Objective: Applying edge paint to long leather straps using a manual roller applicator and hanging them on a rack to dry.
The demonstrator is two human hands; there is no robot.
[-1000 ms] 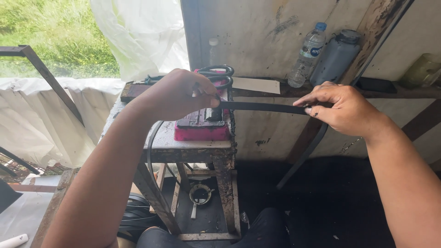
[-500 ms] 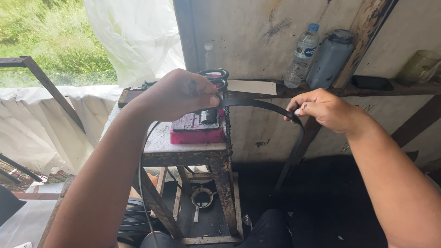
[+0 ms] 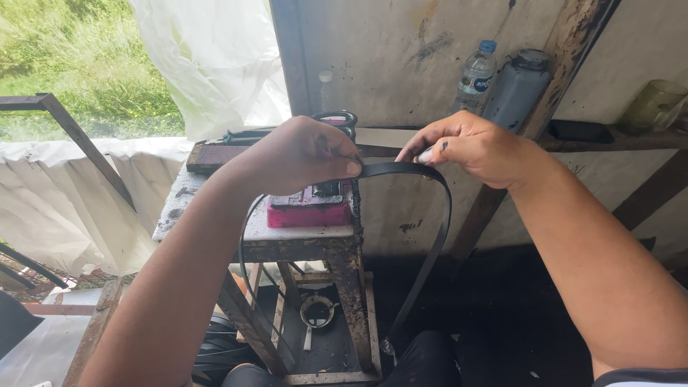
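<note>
Both hands, left hand [image 3: 304, 154] and right hand [image 3: 476, 147], pinch closed on black strap [image 3: 430, 244].

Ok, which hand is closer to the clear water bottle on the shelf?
Right. The right hand is just below and left of the water bottle; the left hand is farther left, over the pink block, pinching the black strap.

Strap between two hands above the counter
The strap [image 3: 423, 215] spans left hand [image 3: 304, 154] to right hand [image 3: 476, 147]; bottles [image 3: 476, 75] stand on the shelf [image 3: 616, 140] behind.

Two hands, left hand [image 3: 304, 154] and right hand [image 3: 476, 147], one black strap [image 3: 430, 236], two bottles: clear bottle [image 3: 476, 77], grey bottle [image 3: 517, 89]; one pink block [image 3: 308, 212].
</note>
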